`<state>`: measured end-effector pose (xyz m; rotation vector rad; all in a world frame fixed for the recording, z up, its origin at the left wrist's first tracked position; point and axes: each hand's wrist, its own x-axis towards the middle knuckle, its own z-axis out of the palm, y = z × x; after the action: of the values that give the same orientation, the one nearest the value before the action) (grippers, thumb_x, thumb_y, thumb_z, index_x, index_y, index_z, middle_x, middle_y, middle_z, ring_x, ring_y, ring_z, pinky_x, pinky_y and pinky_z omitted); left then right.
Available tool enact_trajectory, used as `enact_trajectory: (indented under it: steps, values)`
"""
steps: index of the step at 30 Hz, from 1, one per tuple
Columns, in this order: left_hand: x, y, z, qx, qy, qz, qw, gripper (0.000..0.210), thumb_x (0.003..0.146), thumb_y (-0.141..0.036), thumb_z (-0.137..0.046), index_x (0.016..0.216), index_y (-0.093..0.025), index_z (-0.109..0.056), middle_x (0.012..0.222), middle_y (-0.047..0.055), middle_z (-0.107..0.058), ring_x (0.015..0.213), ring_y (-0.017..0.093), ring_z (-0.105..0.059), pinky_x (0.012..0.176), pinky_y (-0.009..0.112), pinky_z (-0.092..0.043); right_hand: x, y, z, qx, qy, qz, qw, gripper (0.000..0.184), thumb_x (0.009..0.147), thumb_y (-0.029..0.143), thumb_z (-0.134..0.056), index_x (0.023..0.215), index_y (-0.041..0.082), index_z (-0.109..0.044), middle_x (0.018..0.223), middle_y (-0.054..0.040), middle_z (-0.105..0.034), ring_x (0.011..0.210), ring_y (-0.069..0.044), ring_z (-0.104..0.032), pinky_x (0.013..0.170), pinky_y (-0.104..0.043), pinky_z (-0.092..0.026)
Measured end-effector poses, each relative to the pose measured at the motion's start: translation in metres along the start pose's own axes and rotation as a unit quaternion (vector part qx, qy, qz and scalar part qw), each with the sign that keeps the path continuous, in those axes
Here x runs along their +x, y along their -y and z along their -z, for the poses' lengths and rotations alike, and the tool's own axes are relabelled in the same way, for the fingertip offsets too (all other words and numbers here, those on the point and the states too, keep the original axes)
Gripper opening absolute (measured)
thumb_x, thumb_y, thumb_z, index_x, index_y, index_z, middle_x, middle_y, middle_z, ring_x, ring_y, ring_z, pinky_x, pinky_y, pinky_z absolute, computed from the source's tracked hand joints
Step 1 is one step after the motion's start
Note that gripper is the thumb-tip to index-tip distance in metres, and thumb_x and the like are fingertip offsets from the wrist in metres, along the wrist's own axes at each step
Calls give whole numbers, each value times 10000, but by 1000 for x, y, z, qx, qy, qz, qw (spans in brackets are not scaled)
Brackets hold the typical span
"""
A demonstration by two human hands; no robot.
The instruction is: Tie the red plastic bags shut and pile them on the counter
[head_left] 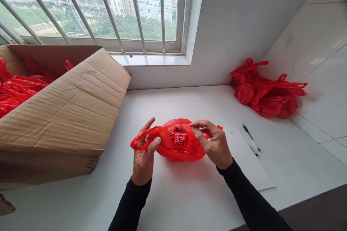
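A red plastic bag (168, 153) rests on the white table with its mouth spread open. Inside it lie small red packets (180, 141) with black printed characters. My left hand (145, 153) grips the bag's left handle loop, thumb on the near side and fingers through or behind it. On the opposite side, my right hand (213, 140) pinches the bag's right rim between thumb and fingers. A bit of the other handle shows behind that hand.
A cardboard box (67, 104) holding red plastic bags (21, 86) stands at the left. More filled red bags (271, 92) sit in the far right corner. Right of my hands lie white paper (251, 166) and pens (251, 136). A barred window (121, 11) is behind.
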<state>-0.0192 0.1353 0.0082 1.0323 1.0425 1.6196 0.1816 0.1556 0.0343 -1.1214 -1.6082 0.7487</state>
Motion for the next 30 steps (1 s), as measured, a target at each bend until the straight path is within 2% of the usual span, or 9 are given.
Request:
enact_trajectory:
  steps: [4, 6, 10, 14, 16, 18, 21, 27, 30]
  values:
    - [0, -22, 8, 62, 61, -17, 996, 506, 777, -390, -773, 1249, -255, -649, 1104, 84, -696, 1024, 260, -631, 878, 344, -509, 7, 1, 45, -243, 74, 51, 966, 517, 824, 426, -723, 1320, 340, -600, 1417, -69, -542, 1322, -328, -460, 1116, -550, -325]
    - [0, -32, 13, 128, 108, -36, 985, 470, 781, -370, -777, 1222, -260, -656, 1129, 85, -678, 1013, 253, -621, 839, 329, -507, 7, -6, 66, -296, 140, -1, 945, 557, 811, 437, -725, 1336, 311, -589, 1224, -90, -660, 1162, -326, -582, 1086, -583, -326]
    - [3, -41, 24, 208, 200, -84, 954, 161, 951, -372, -567, 957, -246, -665, 996, 63, -619, 1014, 216, -570, 798, 290, -497, 4, -9, 96, -253, 169, -133, 943, 256, 932, 448, -551, 1019, 261, -702, 661, 6, -609, 611, -182, -576, 678, -365, -478]
    - [6, -57, 14, 259, 117, -180, 942, 323, 1012, -379, -446, 753, -220, -556, 929, 65, -571, 1242, 234, -474, 990, 323, -434, 6, 22, 110, -76, 127, -115, 982, 281, 907, 492, -622, 1034, 252, -694, 829, -16, -655, 707, -163, -604, 624, -287, -488]
    - [4, -72, 0, 200, 76, -173, 961, 330, 1018, -398, -435, 754, -218, -520, 894, 51, -599, 1228, 230, -515, 1047, 359, -414, 9, 43, 112, -3, 89, -79, 993, 302, 889, 465, -672, 1109, 259, -676, 895, -24, -661, 753, -158, -629, 658, -274, -523]
    - [1, -87, -17, 88, 78, -108, 987, 343, 1024, -434, -402, 763, -224, -478, 659, -1, -553, 897, 199, -638, 932, 377, -497, 11, 64, 110, 30, 58, -35, 997, 285, 889, 418, -694, 1132, 270, -668, 897, -21, -652, 754, -147, -637, 662, -256, -542]
    - [-3, -102, -39, 55, 126, 15, 990, 374, 991, -497, -436, 735, -225, -429, 442, -85, -276, 416, 104, -341, 518, 263, -451, 12, 91, 100, 27, 63, 37, 997, 277, 881, 366, -715, 1139, 278, -667, 926, -26, -654, 777, -150, -650, 655, -248, -558]
    - [-20, -112, -59, 214, 263, 108, 935, 342, 870, -313, -616, 1143, -258, -418, 709, -48, -498, 604, 133, -486, 525, 237, -451, 11, 124, 73, -59, 103, 153, 981, 163, 914, 294, -671, 1074, 261, -677, 945, -12, -696, 837, -159, -669, 753, -276, -563]
    - [-29, -120, -64, 231, 367, 60, 899, 191, 834, -168, -580, 969, -241, -468, 776, -13, -507, 663, 143, -462, 524, 238, -419, 9, 132, 61, -77, 140, 185, 970, 111, 918, 280, -661, 1026, 254, -676, 901, 10, -711, 784, -148, -673, 727, -263, -553]
